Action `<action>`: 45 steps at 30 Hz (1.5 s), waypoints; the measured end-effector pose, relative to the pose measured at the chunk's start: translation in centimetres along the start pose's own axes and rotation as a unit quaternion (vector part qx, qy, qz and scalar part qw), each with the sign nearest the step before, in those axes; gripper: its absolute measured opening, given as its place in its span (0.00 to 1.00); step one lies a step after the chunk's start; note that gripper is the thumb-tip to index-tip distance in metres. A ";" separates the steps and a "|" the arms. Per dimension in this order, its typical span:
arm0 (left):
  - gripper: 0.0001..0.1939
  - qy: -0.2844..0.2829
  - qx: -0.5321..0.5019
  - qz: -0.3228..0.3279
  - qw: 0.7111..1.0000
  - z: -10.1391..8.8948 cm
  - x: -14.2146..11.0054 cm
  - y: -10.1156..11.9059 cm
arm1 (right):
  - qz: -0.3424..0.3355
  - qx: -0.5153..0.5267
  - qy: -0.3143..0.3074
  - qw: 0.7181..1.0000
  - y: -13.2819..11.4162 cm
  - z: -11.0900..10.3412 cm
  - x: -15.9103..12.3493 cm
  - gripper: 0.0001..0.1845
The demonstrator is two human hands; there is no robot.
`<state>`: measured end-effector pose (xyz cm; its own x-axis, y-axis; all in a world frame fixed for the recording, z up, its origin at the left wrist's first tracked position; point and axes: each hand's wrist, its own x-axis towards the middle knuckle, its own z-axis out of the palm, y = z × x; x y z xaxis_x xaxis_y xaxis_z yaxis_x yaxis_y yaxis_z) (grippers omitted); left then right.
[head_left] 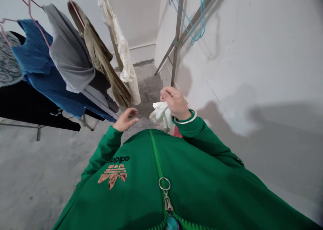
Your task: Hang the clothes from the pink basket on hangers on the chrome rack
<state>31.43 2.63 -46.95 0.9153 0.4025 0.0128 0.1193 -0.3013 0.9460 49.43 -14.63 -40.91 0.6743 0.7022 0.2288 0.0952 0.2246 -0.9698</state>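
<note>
White crumpled cloth (163, 115) in the right hand (175, 103), fingers closed around it; left hand (125, 120) half open, holding nothing, toward eleven o'clock, near a hanging olive garment (101, 58).

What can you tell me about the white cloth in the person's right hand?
The white cloth is soft, crumpled fabric, perhaps cotton or terry, with thick folds; what kind of item it is cannot be told. It is bunched, with its upper part gripped in the closed right hand and the rest hanging in loose lobes below the fist. It appears damp or heavy, though that is uncertain. It hangs just beyond the green sleeve, over the concrete floor.
</note>
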 end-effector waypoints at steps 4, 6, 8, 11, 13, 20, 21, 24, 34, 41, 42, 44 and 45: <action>0.36 -0.087 0.029 0.120 0.989 5.0 1.8 0.2 | -0.048 -0.004 -0.074 0.996 -2.3 2.0 0.3 0.23; 0.30 -0.097 0.044 0.145 0.984 5.9 2.5 0.2 | -0.058 0.000 -0.085 0.995 -2.9 2.1 0.5 0.23; 0.25 -0.116 0.046 0.165 0.978 6.0 3.0 0.6 | -0.048 0.013 -0.072 0.996 -2.9 2.0 0.7 0.24; 0.30 -0.096 0.026 0.211 0.972 5.6 3.8 1.7 | -0.018 0.035 -0.045 0.998 -2.5 1.8 1.1 0.25; 0.36 -0.079 -0.009 0.221 0.972 5.5 4.6 2.5 | -0.015 0.038 -0.032 0.999 -2.3 1.9 1.3 0.26; 0.19 -0.081 -0.100 0.170 0.977 4.2 6.2 4.9 | -0.029 0.026 -0.016 0.999 -2.4 1.2 1.7 0.26; 0.17 -0.067 -0.097 0.181 0.976 3.7 6.2 5.2 | -0.032 0.017 -0.017 0.999 -2.4 0.9 1.8 0.26; 0.16 -0.027 -0.124 0.199 0.972 2.3 6.4 6.4 | -0.044 -0.043 -0.055 0.997 -2.2 -0.1 2.2 0.26; 0.31 -0.175 -0.080 0.106 0.976 1.4 7.1 4.1 | -0.109 -0.176 -0.124 0.971 -3.6 -0.5 2.4 0.19; 0.28 -0.203 0.053 -0.087 0.974 -1.7 5.2 -3.4 | -0.120 -0.110 -0.069 0.984 -4.2 -2.5 2.6 0.19; 0.28 -0.178 0.041 -0.090 0.979 -2.3 4.8 -3.9 | -0.114 -0.102 -0.059 0.986 -4.0 -2.8 2.6 0.19; 0.26 -0.118 -0.006 -0.088 0.989 -3.2 4.1 -4.6 | -0.101 -0.091 -0.039 0.990 -3.7 -3.5 2.6 0.19; 0.26 -0.081 -0.040 -0.083 0.992 -3.5 3.8 -4.8 | -0.097 -0.088 -0.029 0.991 -3.5 -3.7 2.6 0.19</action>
<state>32.97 8.65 -50.34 0.9361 0.2951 -0.1914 0.2488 -0.1708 0.9534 53.58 -16.06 -37.25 0.5875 0.6969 0.4113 0.3482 0.2411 -0.9059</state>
